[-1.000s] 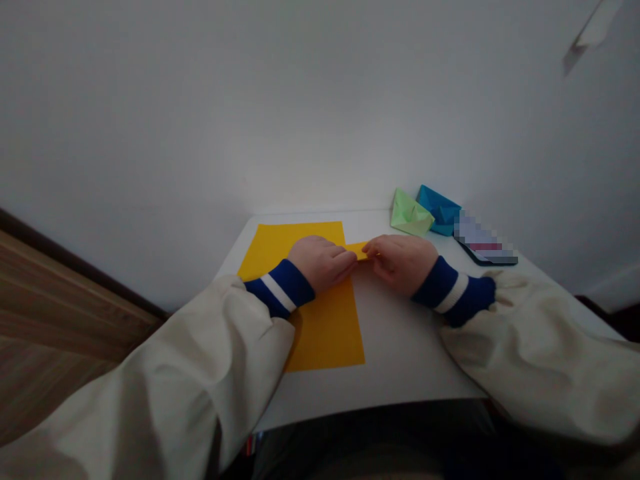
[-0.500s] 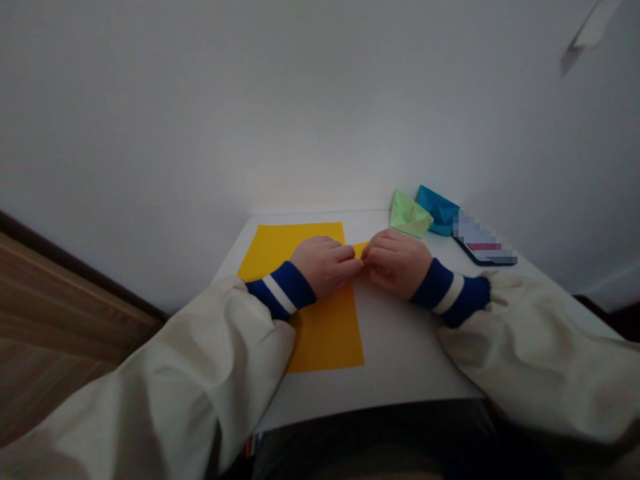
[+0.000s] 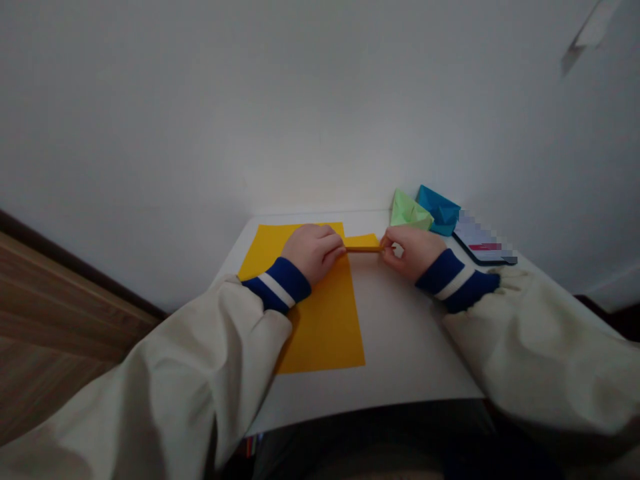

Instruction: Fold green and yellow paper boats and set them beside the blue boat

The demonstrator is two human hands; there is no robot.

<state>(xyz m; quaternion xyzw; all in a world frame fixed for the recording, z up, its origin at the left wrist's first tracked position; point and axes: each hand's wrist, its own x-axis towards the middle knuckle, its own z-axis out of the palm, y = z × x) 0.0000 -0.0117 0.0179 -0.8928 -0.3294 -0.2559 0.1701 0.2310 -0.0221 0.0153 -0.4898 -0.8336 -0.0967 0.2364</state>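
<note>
No text, label, brand, number or sign can be read in this head view. At three o'clock from the centre, a phone [image 3: 477, 233] on the desk [image 3: 410, 360] displays a magenta band [image 3: 484, 247] across a pale field, partly broken into coarse blocks, so that any characters are illegible; towards two o'clock, a pale piece [image 3: 597, 27] at the wall [image 3: 320, 100] is too blurred for any marking to be told.

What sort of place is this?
Probably a room in a home, though that's uncertain: a white table against a plain wall, with a wood-grain panel at the left.
</note>
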